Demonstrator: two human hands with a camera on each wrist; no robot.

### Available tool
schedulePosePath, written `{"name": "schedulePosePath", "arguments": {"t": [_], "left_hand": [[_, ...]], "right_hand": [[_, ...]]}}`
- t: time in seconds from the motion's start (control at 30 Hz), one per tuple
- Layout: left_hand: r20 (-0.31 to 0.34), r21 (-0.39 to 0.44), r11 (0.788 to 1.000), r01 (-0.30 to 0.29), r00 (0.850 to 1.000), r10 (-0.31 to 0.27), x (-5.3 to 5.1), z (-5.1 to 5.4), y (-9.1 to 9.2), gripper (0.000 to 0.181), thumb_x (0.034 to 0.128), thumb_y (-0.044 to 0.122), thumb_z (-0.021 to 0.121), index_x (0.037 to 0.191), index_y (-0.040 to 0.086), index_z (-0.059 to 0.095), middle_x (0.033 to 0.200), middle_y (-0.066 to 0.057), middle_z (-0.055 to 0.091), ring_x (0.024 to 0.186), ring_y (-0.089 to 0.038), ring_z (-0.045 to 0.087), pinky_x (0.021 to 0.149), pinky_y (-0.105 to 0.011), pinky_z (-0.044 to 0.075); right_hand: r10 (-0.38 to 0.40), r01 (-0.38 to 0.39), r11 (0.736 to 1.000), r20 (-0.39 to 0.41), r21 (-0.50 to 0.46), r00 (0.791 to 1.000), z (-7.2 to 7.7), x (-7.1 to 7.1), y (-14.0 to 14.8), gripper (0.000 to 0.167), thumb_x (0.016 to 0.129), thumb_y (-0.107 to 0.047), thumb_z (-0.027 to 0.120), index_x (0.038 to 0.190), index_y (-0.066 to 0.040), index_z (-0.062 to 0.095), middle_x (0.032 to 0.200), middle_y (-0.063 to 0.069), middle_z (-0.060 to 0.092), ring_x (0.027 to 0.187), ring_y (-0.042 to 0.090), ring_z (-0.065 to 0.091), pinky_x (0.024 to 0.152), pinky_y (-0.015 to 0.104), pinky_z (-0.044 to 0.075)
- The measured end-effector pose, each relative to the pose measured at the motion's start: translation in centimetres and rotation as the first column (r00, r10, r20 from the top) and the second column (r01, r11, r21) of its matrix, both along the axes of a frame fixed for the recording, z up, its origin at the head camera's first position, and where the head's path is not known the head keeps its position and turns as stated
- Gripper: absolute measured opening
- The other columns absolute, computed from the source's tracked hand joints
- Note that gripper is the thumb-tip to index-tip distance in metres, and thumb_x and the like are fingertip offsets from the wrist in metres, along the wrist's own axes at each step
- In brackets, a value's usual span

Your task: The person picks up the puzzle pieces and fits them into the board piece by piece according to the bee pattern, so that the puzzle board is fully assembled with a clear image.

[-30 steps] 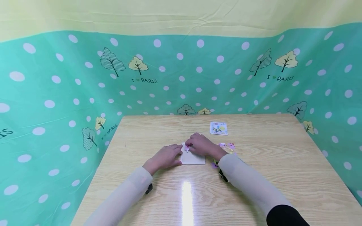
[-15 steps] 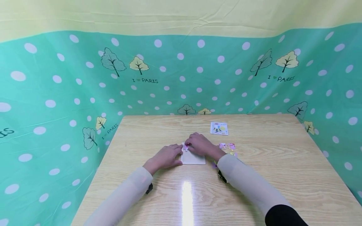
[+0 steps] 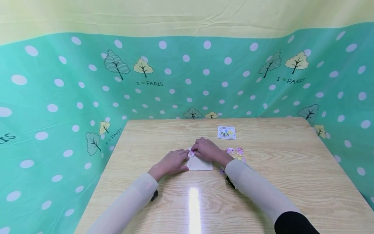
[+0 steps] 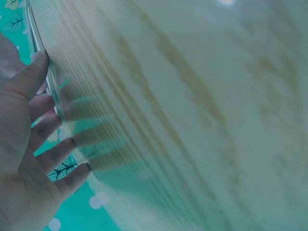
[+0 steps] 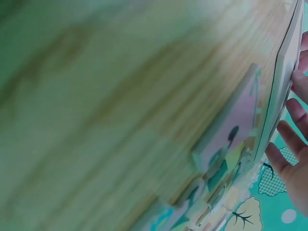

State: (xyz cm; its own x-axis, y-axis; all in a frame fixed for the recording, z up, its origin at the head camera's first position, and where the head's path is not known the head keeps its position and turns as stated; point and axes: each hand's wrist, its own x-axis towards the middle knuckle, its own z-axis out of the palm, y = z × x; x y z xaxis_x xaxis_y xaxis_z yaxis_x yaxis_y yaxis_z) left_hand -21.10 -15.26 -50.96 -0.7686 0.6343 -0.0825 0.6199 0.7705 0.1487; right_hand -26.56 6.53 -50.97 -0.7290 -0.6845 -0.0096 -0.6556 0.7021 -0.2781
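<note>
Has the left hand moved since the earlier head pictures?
No; against the table, the left hand keeps its place at the edge of the white board.

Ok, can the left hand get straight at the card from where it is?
Probably not directly: the right hand, over the board, lies between the left hand and the card. A detour beyond the right hand looks free.

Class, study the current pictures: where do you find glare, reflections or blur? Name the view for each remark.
Head view: a bright glare streak on the table, scene otherwise fairly sharp; left wrist: near table blurred, streaky reflections beside the left hand, a small bright spot at the top edge; right wrist: near table soft, puzzle pieces somewhat clearer.
</note>
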Motion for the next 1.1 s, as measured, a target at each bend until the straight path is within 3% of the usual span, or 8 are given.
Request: {"name": "schedulePosePath", "arguments": {"t": [0.27, 0.57, 0.77, 1.1], "left_hand": [[-0.005, -0.002, 1.0, -0.001, 1.0, 0.001, 0.0, 0.1, 0.0, 0.053, 0.0917, 0.05, 0.071, 0.128, 0.012, 0.065, 0.154, -0.012, 0.052, 0.14, -0.037, 0.051, 0.11, -0.056, 0.048], [-0.01, -0.016, 1.0, 0.003, 1.0, -0.003, -0.1, 0.0, 0.0, 0.053, 0.0915, 0.052, 0.07, 0.128, 0.013, 0.065, 0.153, -0.011, 0.053, 0.139, -0.036, 0.052, 0.109, -0.055, 0.049], [-0.006, -0.029, 1.0, -0.003, 1.0, 0.003, 0.0, 0.3, 0.2, 0.054, 0.091, 0.052, 0.07, 0.128, 0.013, 0.066, 0.153, -0.011, 0.053, 0.14, -0.036, 0.052, 0.109, -0.055, 0.049], [0.013, -0.025, 1.0, -0.014, 1.0, 0.014, -0.1, -0.1, 0.1, 0.054, 0.0918, 0.052, 0.07, 0.129, 0.014, 0.066, 0.155, -0.01, 0.051, 0.142, -0.035, 0.049, 0.112, -0.055, 0.047]], "right_hand": [[0.022, -0.022, 1.0, -0.008, 0.0, 1.0, 0.2, 0.1, 0.2, 0.028, 0.099, -0.028, 0.066, 0.123, -0.016, 0.073, 0.116, 0.004, 0.07, 0.109, 0.023, 0.061, 0.096, 0.042, 0.053], [0.028, -0.028, 0.999, 0.001, -0.022, 1.0, 0.5, 0.3, 0.7, 0.033, 0.101, -0.03, 0.062, 0.13, -0.015, 0.069, 0.125, 0.006, 0.068, 0.117, 0.026, 0.061, 0.104, 0.045, 0.051], [-0.011, 0.011, 0.999, 0.011, -0.032, 1.0, 0.9, 0.4, 1.8, 0.034, 0.1, -0.03, 0.063, 0.13, -0.016, 0.069, 0.126, 0.007, 0.068, 0.118, 0.026, 0.062, 0.106, 0.046, 0.051], [-0.047, 0.049, 0.998, 0.025, -0.048, 0.999, 1.4, 0.5, 4.5, 0.034, 0.099, -0.027, 0.065, 0.13, -0.014, 0.069, 0.126, 0.008, 0.069, 0.12, 0.027, 0.062, 0.108, 0.047, 0.049]]}}
